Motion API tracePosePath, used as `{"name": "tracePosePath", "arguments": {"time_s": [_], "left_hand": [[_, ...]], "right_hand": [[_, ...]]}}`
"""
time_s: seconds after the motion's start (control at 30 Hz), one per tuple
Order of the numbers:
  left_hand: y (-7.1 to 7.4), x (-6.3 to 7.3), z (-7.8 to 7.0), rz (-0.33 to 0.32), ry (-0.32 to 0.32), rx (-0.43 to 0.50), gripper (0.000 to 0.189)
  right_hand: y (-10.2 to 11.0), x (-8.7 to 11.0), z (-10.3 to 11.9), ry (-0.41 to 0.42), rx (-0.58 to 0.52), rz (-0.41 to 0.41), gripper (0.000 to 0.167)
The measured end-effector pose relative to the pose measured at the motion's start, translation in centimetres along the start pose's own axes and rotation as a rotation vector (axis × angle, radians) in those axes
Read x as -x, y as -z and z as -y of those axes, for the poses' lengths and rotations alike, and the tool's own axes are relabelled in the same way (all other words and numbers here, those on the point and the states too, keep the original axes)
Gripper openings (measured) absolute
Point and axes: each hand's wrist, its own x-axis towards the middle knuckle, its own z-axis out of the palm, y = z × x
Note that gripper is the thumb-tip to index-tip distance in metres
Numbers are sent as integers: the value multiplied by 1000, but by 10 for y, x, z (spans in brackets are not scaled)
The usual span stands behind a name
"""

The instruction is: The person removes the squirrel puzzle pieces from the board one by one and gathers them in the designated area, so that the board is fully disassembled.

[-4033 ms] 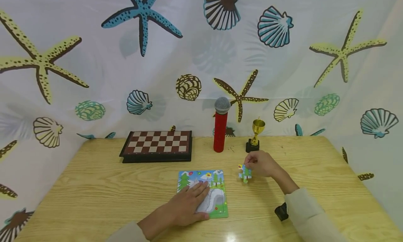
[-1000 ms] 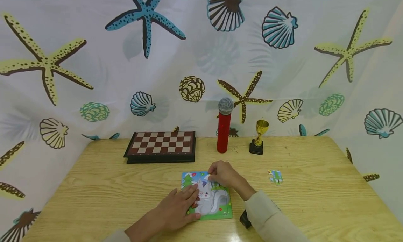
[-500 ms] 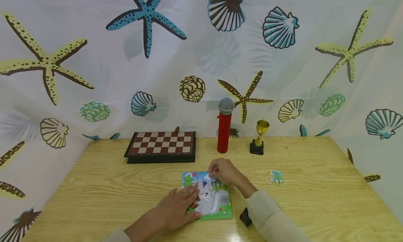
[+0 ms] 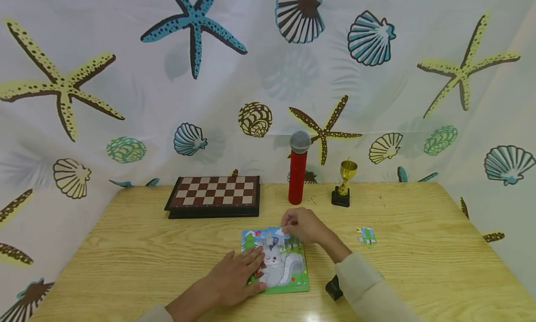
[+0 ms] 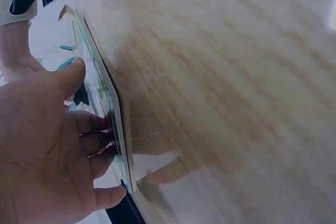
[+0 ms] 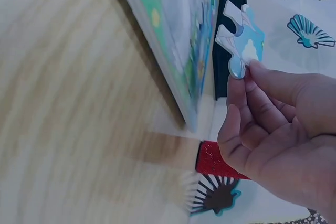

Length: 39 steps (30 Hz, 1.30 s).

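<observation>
A squirrel jigsaw puzzle point(image 4: 289, 266) in a flat square board lies on the table. My left hand point(image 4: 236, 275) rests on its left part, fingers extended; in the left wrist view the fingertips of this hand point(image 5: 47, 140) reach over the board's edge. Above the top of the board, my right hand point(image 4: 305, 225) pinches a blue and white puzzle piece point(image 6: 247, 40) between thumb and fingers. The right wrist view shows that piece raised off the board. A second puzzle piece point(image 4: 367, 236), with a green tree, lies apart on the table to the right.
Behind the puzzle, a folded chessboard point(image 4: 215, 191) sits at the back left. A red microphone point(image 4: 298, 173) stands upright at the back middle, with a small gold trophy cup point(image 4: 345, 177) right of it. A shell-print cloth point(image 4: 293, 80) hangs behind the wooden table point(image 4: 146, 247).
Four seconds ago my right hand held the tree piece; that piece now lies on the table. The right hand moved left to the puzzle and has just raised another piece. The left hand shifted slightly left.
</observation>
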Motion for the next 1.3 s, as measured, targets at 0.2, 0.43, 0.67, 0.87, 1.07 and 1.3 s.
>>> {"name": "tracePosePath", "arguments": {"time_s": [0.2, 0.43, 0.67, 0.87, 1.07, 1.3], "left_hand": [[0, 0, 1, -11, -14, 8, 69], [-1, 2, 2, -15, -8, 5, 70], [-3, 1, 2, -11, -10, 10, 70], [-3, 0, 3, -11, -5, 14, 70], [-3, 1, 1, -11, 1, 17, 70], [-5, 2, 1, -15, 8, 36, 71]], "right_hand": [[26, 14, -14, 5, -5, -2, 5], [56, 27, -47, 19, -2, -10, 5], [78, 42, -75, -72, 46, -23, 6], [85, 51, -85, -108, 127, -25, 8], [87, 53, -90, -148, 163, -46, 7], [83, 51, -95, -179, 180, -68, 6]]}}
